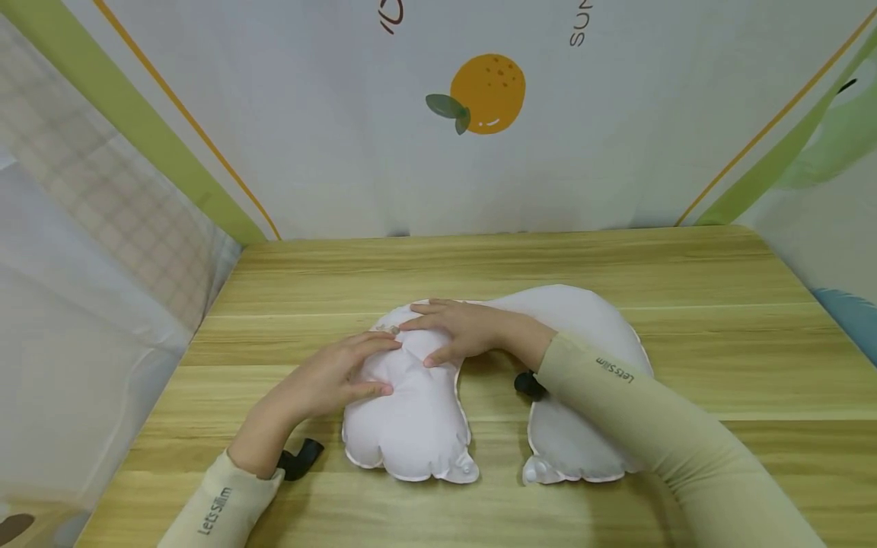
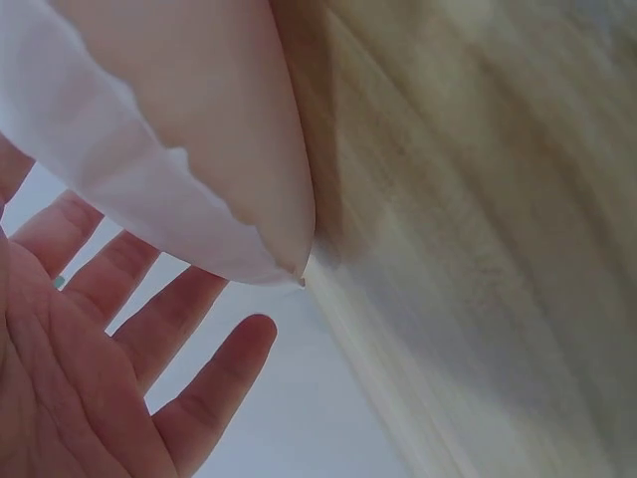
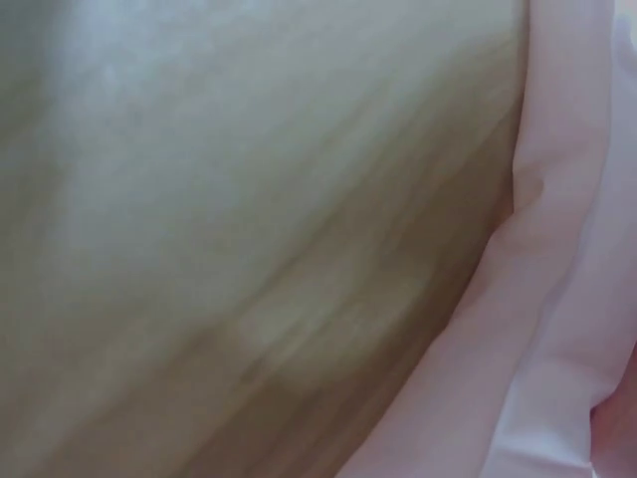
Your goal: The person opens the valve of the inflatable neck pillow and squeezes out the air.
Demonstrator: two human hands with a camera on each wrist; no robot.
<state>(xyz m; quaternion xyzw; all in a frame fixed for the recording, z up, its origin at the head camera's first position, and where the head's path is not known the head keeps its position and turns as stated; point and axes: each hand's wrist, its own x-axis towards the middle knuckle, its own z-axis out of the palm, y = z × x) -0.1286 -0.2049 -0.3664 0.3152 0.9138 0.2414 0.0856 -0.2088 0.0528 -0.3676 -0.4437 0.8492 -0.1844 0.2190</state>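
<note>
A pale pink, puffed-up U-shaped neck pillow (image 1: 411,438) lies on the table, its two ends toward me. My left hand (image 1: 322,380) rests on the outer side of its left arm, thumb and fingers spread. In the left wrist view, the extended fingers of that hand (image 2: 75,378) reach along the seamed side of the pillow (image 2: 199,100). Across the top of the same arm lies my right hand (image 1: 473,327), fingertips close by a small clear valve (image 1: 393,329). The right wrist view shows mostly the pillow's edge (image 3: 542,289), with the right fingers hidden.
The wooden table (image 1: 719,320) carries the pillow. Black wrist-camera pieces show beside the left wrist (image 1: 299,459) and below the right forearm (image 1: 527,386). Behind the table hangs a white curtain (image 1: 342,137) printed with an orange.
</note>
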